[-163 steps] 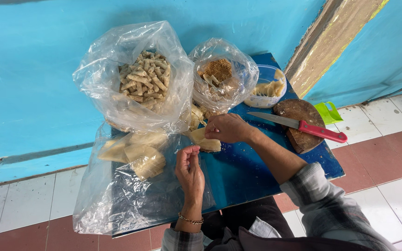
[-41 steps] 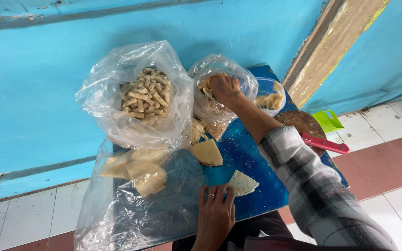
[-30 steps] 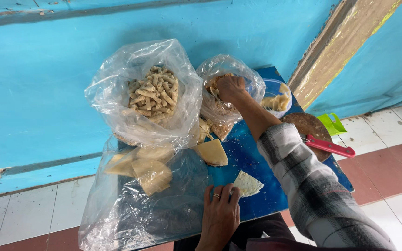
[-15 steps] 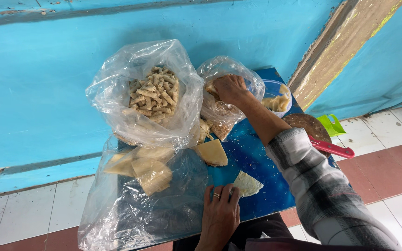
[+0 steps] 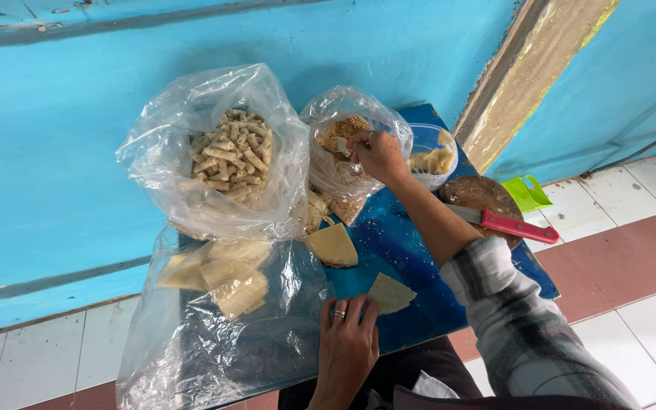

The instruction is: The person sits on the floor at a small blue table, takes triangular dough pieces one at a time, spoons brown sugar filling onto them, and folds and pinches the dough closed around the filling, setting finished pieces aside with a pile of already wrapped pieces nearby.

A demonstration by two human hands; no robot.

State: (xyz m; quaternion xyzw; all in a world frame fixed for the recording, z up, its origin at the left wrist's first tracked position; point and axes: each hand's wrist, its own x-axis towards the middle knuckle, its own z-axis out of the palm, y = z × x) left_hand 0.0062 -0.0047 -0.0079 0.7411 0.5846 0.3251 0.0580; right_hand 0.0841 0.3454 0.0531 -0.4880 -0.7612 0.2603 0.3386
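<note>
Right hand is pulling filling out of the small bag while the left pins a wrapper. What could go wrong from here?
The pinch in the right hand looks loose, so crumbs may drop on the blue table before reaching the wrapper.

The forearm passes close over the red-handled knife; pulling back could knock it.

The wrapper lies near the table's front edge, held only by the left hand; it might slide off.

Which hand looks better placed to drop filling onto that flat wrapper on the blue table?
Probably the right hand: it pinches filling above the open crumb bag. The left hand is pinning the flat wrapper on the table.
</note>
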